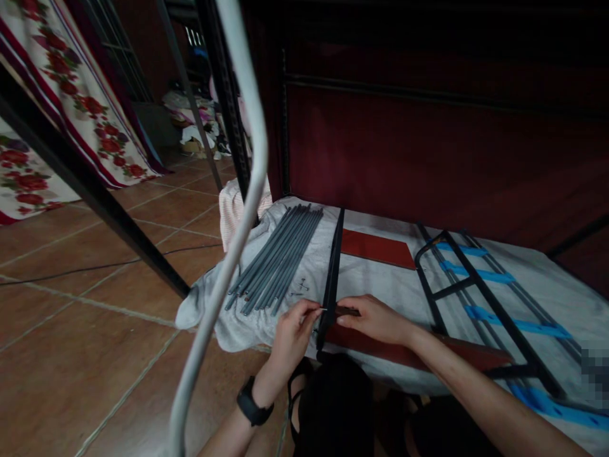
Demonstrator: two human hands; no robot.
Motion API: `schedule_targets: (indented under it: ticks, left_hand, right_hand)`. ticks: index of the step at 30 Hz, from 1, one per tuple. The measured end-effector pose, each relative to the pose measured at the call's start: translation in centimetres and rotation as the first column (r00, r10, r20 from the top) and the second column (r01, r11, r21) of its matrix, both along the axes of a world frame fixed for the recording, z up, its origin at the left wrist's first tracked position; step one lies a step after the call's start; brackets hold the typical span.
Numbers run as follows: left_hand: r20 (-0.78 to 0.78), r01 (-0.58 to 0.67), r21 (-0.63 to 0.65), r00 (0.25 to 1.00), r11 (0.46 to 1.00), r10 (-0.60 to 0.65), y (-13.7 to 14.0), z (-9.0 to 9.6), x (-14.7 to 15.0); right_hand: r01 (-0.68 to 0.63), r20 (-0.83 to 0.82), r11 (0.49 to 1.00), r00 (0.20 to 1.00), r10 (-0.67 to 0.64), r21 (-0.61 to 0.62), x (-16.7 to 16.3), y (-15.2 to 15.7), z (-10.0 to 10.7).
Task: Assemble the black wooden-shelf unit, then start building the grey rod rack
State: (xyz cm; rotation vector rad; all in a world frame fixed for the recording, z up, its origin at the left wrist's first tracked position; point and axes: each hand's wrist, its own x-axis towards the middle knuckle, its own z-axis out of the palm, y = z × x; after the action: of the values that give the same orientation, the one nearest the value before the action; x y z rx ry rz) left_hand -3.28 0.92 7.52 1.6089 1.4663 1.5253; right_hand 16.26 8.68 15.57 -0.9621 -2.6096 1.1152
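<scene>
Between the thumb and fingers of my left hand (291, 333) is a thin, shiny metal piece (324, 309) that looks like a screw, its tip against a black metal bar (333, 260). On the bar's other side, my right hand (373, 318) is closed on a short dark brown piece (348, 311) whose kind I cannot make out. Several small loose screws (301, 287) lie on the grey sheet left of the bar. A bundle of grey metal rods (278, 260) rests beyond them. Under my right hand lies a long red-brown board (457, 352).
Farther back on the sheet is a flat red board (378, 249). To the right lie a black metal frame (499, 304) and blue slats (495, 275). A white curved pole (238, 247) rises close on my left. A black cable (128, 261) crosses the tiled floor.
</scene>
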Motion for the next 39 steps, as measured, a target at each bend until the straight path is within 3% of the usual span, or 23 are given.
schedule_targets:
  ticks: [2, 4, 7, 10, 18, 23, 26, 35, 37, 39]
  left_hand:
    - [-0.385, 0.089, 0.09, 0.922, 0.992, -0.048, -0.3, 0.3, -0.9]
    - [-0.654, 0.168, 0.131, 0.755, 0.977, -0.042, -0.5, 1.1, -1.6]
    - [-0.819, 0.197, 0.166, 0.573, 0.966, 0.024, -0.6, 2.8, -1.8]
    - [-0.864, 0.186, 0.173, 0.5, 0.967, 0.058, -0.8, 4.1, -1.4]
    - [-0.899, 0.25, 0.138, 0.437, 0.958, 0.016, -1.1, 3.6, -1.6]
    - [-0.874, 0.281, 0.142, 0.487, 0.949, -0.013, -1.4, 3.4, -2.1]
    - [-0.879, 0.291, 0.144, 0.476, 0.946, -0.013, -1.5, 3.5, -2.2]
    - [-0.961, 0.297, 0.177, 0.256, 0.938, 0.101, -1.6, 3.7, -2.2]
    - [-0.957, 0.287, 0.164, 0.279, 0.944, 0.081, -1.6, 3.7, -2.2]
    - [-0.921, 0.247, 0.141, 0.388, 0.959, 0.036, -1.4, 3.4, -2.0]
  right_hand:
    - [-0.004, 0.0, 1.0, 1.0, 0.004, -0.016, 0.0, 0.1, -0.1]
    - [-0.006, 0.006, 0.999, 1.0, 0.007, -0.04, 0.0, 0.1, -0.2]
    - [-0.001, 0.012, 0.997, 1.0, 0.001, -0.077, 0.0, 0.2, -0.4]
    - [0.003, 0.013, 0.995, 1.0, -0.002, -0.095, -0.1, 0.2, -0.5]
    - [0.014, -0.036, 0.981, 0.999, -0.021, -0.196, 0.1, 0.5, -1.5]
    - [0.009, -0.039, 0.964, 0.999, -0.02, -0.267, 0.3, 0.6, -1.6]
    - [-0.001, -0.053, 0.958, 0.998, -0.014, -0.287, 0.4, 0.5, -1.3]
    - [0.006, -0.039, 0.959, 0.999, -0.018, -0.282, 0.4, 0.8, -2.0]
    - [0.003, -0.045, 0.962, 0.999, -0.016, -0.273, 0.4, 0.8, -1.9]
    - [-0.006, -0.051, 0.969, 0.999, -0.007, -0.248, 0.3, 0.6, -1.5]
